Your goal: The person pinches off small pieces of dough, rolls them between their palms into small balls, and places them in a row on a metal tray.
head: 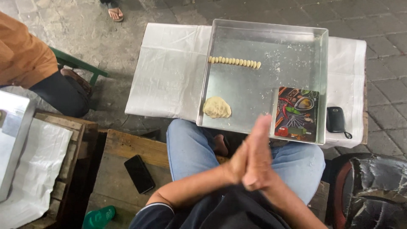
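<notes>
Both hands, left hand [238, 163] and right hand [259, 154], are pressing flat together palm to palm over the lap; can't tell what's between them. The pale dough lump [216, 107] is sitting in the shiny rectangular metal tray's [263, 46] near left corner, the row of small dough pieces [234, 62] lying farther back.

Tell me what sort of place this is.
Probably an outdoor, makeshift food-prep spot: paving stones underfoot, a metal baking tray with a row of dough pieces on a cloth-covered table, and wooden pallets.
</notes>
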